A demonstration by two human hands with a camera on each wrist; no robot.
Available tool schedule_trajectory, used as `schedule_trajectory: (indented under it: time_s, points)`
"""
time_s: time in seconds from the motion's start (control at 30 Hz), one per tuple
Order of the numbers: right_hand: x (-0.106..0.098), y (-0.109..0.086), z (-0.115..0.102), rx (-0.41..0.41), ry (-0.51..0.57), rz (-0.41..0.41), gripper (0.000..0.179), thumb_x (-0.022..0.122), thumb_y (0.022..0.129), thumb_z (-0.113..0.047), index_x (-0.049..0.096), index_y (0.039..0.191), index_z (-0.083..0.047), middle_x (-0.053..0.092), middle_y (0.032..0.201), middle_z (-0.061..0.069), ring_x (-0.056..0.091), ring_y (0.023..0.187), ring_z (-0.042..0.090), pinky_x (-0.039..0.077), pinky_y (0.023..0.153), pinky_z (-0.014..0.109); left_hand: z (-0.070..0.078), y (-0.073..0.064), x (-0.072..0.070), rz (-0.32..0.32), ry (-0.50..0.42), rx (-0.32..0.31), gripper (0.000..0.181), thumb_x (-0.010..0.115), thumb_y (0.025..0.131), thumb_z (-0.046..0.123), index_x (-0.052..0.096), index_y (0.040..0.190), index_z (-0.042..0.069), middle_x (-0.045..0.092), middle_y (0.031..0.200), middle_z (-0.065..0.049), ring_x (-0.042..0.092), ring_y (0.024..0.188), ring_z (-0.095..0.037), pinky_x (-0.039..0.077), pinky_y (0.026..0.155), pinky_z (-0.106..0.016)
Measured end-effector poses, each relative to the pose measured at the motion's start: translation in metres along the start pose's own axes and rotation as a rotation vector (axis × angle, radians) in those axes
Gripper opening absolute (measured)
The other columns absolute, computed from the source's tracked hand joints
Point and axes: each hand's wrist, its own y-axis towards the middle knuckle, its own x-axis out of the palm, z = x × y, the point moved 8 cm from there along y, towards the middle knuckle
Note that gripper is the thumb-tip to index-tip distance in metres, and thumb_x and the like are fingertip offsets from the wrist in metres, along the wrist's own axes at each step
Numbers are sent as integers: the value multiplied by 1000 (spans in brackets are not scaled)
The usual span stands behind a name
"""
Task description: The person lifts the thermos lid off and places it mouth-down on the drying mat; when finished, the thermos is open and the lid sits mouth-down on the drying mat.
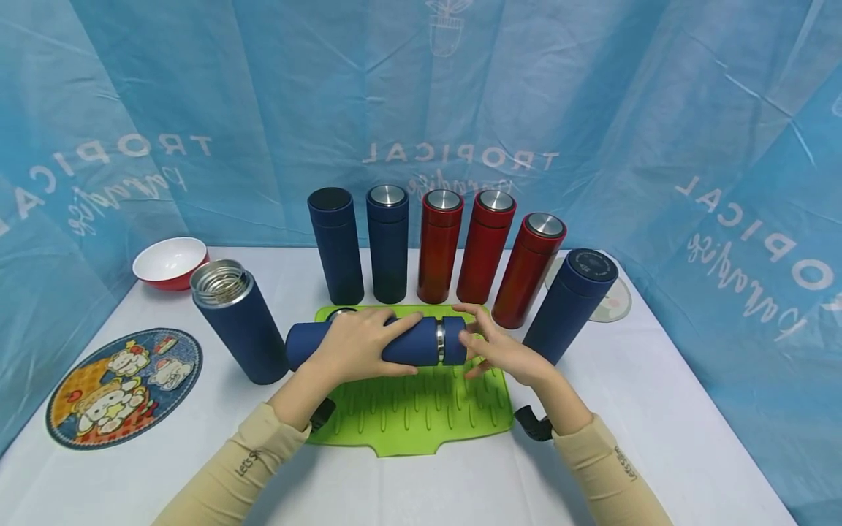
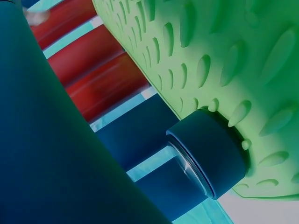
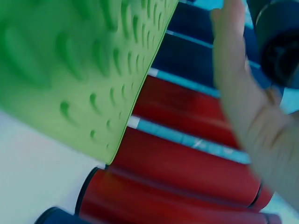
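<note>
My left hand [image 1: 355, 343] grips a blue thermos bottle [image 1: 419, 343] from above and holds it lengthwise over a green ridged mat [image 1: 408, 420]. A steel band shows between its body and the blue section at the right end. Around that end my right hand [image 1: 503, 352] has its fingers spread; in the right wrist view they look apart from the bottle. Behind the held bottle, a loose blue lid [image 2: 208, 151] with a steel edge sits on the mat. To the left stands a blue thermos bottle [image 1: 246, 332] without a lid, a metal strainer in its mouth.
Beyond the mat stand two blue bottles [image 1: 388, 252], three red bottles [image 1: 439, 252] and another blue bottle [image 1: 569, 307] at the right. A red-and-white bowl [image 1: 172, 261], a round cartoon placemat [image 1: 125, 387] and a pale round mat [image 1: 615, 301] lie around them. A blue curtain [image 1: 283, 88] hangs behind.
</note>
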Motion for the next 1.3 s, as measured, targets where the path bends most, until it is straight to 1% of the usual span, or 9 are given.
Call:
schedule_trajectory:
  time_s: [0.13, 0.23, 0.33, 0.5, 0.63, 0.73, 1.03, 1.17, 1.3]
  points:
    - [0, 1, 6, 111, -5, 69, 65, 31, 93, -59, 31, 134, -9, 59, 104, 22, 66, 78, 33, 54, 70, 46, 1, 0, 0, 18, -2, 9, 75, 65, 68, 68, 55, 128, 24, 62, 93, -8, 61, 72, -19, 51, 56, -33]
    - [-2, 2, 6, 137, -37, 97, 61, 33, 94, -56, 37, 130, -6, 64, 93, 20, 67, 67, 25, 54, 69, 44, 1, 0, -1, 15, 0, 13, 75, 65, 68, 68, 55, 128, 24, 62, 93, -8, 61, 72, -19, 51, 56, -33]
    - [-3, 2, 5, 134, -47, 108, 55, 40, 95, -48, 34, 131, -7, 63, 94, 18, 66, 70, 27, 53, 69, 42, 1, 1, -1, 5, -2, 6, 76, 64, 68, 68, 55, 129, 24, 63, 94, -8, 62, 72, -19, 50, 56, -32]
    - [-5, 1, 1, 67, -55, 81, 57, 50, 92, -38, 25, 137, -13, 53, 105, 22, 62, 86, 38, 51, 77, 45, -1, 1, 0, 1, -7, -7, 76, 64, 68, 68, 55, 128, 24, 62, 93, -7, 61, 71, -18, 50, 55, -32]
    - [-4, -2, -4, -27, -40, 50, 59, 59, 88, -28, 24, 135, -20, 40, 121, 20, 57, 97, 36, 46, 85, 53, -1, 1, 1, -14, -14, -21, 77, 64, 68, 68, 54, 129, 24, 62, 94, -7, 60, 70, -17, 49, 54, -31]
    - [-5, -3, -7, -98, -40, 49, 62, 65, 83, -22, 27, 133, -23, 37, 127, 18, 53, 102, 31, 46, 86, 50, -2, 0, 2, -28, -21, -34, 77, 64, 68, 68, 53, 130, 24, 62, 94, -6, 59, 70, -17, 48, 53, -30]
    - [-20, -12, -16, -226, -56, 144, 66, 73, 76, -11, 33, 128, -19, 34, 130, 12, 50, 105, 32, 44, 84, 45, -7, -1, 1, -60, -71, -96, 80, 63, 68, 69, 49, 134, 25, 63, 101, -7, 61, 76, -19, 49, 59, -32]
    - [-26, -16, -20, -259, -68, 187, 67, 72, 76, -11, 32, 129, -16, 38, 128, 15, 51, 104, 32, 42, 86, 44, -11, -2, -1, -42, -63, -121, 82, 64, 68, 68, 46, 136, 25, 63, 101, -8, 60, 77, -20, 50, 58, -32]
    - [-28, -16, -20, -261, -72, 204, 66, 71, 77, -10, 32, 130, -16, 40, 127, 15, 50, 102, 31, 42, 84, 42, -17, -2, -6, 30, -50, -153, 83, 66, 67, 67, 47, 135, 23, 63, 100, -9, 61, 75, -21, 50, 53, -33]
